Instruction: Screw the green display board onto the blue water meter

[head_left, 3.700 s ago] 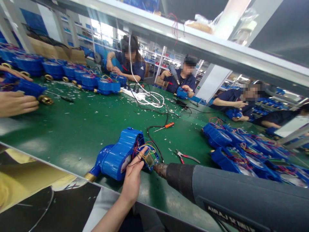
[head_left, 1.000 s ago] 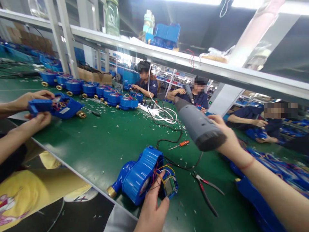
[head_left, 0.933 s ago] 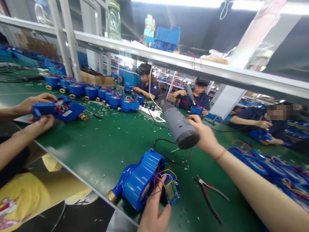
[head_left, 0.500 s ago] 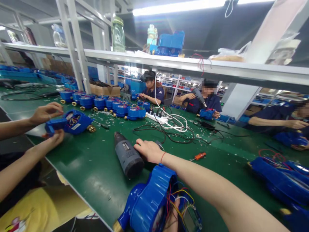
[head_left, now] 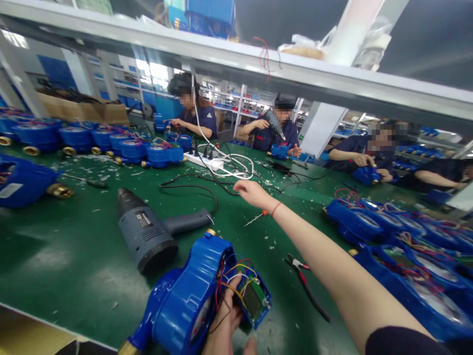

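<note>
My left hand (head_left: 229,315) is at the bottom centre, its fingers around the wired part of a blue water meter (head_left: 185,291). The meter is tilted, and its circuit board with a small display (head_left: 254,298) hangs out on coloured wires. Some of my left fingers are hidden behind the parts. My right hand (head_left: 254,194) is stretched forward over the table, fingers loosely bent, with nothing visible in it. Below its wrist lies an orange-handled screwdriver (head_left: 255,218). A grey heat gun (head_left: 148,231) lies left of the meter, apart from both hands.
Cutting pliers (head_left: 306,288) lie right of the meter. More blue meters stand in rows at right (head_left: 414,286) and far left (head_left: 127,149). A white power strip (head_left: 205,160) and tangled cables lie ahead. A shelf (head_left: 236,49) crosses above; co-workers sit opposite.
My right hand has left the heat gun and moved forward and right; the gun's handle now shows. The view has turned right and down. My left hand still holds the meter.
</note>
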The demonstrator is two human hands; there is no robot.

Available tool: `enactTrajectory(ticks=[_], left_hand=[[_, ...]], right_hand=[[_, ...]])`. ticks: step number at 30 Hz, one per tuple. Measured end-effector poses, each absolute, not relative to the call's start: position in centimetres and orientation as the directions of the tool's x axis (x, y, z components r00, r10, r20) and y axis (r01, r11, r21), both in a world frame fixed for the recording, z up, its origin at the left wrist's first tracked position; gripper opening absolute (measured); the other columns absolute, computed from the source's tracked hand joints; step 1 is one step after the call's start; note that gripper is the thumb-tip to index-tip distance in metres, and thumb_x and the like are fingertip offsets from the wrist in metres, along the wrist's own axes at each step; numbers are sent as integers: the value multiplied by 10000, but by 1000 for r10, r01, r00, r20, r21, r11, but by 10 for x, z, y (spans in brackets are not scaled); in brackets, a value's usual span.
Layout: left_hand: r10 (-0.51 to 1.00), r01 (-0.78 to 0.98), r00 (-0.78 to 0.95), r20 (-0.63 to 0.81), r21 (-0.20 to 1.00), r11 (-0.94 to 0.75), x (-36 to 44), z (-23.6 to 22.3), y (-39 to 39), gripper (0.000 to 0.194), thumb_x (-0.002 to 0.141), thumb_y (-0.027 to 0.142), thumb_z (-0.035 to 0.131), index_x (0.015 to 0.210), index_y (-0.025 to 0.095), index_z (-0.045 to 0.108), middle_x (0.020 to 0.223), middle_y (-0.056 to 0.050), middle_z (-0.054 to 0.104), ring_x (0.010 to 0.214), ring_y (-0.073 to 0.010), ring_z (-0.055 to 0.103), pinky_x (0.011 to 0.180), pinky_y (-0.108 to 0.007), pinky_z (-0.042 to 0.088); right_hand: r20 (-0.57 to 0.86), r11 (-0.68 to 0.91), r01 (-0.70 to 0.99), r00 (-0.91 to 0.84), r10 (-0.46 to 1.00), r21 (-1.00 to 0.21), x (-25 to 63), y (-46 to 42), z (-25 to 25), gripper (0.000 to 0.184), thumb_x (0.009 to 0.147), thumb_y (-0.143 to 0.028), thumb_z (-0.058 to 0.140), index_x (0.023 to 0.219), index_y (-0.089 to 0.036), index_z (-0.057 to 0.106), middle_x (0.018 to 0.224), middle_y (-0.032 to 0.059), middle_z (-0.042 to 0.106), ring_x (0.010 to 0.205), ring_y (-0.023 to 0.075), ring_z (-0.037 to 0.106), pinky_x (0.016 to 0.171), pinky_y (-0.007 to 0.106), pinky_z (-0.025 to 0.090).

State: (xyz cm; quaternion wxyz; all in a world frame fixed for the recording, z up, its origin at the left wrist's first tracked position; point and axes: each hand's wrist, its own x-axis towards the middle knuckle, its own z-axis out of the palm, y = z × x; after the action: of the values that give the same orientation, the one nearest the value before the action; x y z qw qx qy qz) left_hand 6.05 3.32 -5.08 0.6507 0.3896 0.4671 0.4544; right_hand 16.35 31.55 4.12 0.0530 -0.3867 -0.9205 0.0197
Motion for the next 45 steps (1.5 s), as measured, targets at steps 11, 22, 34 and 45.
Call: enactTrajectory(ticks=[11,22,34,45], left_hand=[[978,-57,-55,-202,978,199,70,-47,27,907,661,222,731,1457,221,297,1409,-136,530,1238,-289,581,1093,-457,430],[983,-86,-32,-178,981,175,69,-39,23,879,646,203,784,1389,257,317,1411,-106,517,1278,-288,554,1044,-407,499],[995,-49,34,-93,994,94,60,-42,14,881,751,210,766,1478,290,275,1565,-92,348,1395,-303,426,1117,-415,426],[991,37,134,-24,999,19,50,-45,10,802,838,214,690,1494,391,266,1566,-56,331,1393,-310,427,1149,-518,348]], right_hand=[[-11,438,899,-438,899,-4,265,291,-11,252,939,-326,602,1087,-124,623,1129,91,620,1052,227,597,933,454,487],[212,418,782,-360,908,-462,283,150,24,102,901,-250,390,810,-206,396,698,-18,427,609,128,416,592,263,359],[-270,-316,47,-647,713,-948,241,77,-22,506,835,-513,682,1159,-171,499,780,-34,490,454,24,401,379,151,382],[-228,-326,-34,-647,727,-945,240,72,-27,455,834,-432,717,1143,-177,500,826,-18,502,539,36,437,417,127,425]])
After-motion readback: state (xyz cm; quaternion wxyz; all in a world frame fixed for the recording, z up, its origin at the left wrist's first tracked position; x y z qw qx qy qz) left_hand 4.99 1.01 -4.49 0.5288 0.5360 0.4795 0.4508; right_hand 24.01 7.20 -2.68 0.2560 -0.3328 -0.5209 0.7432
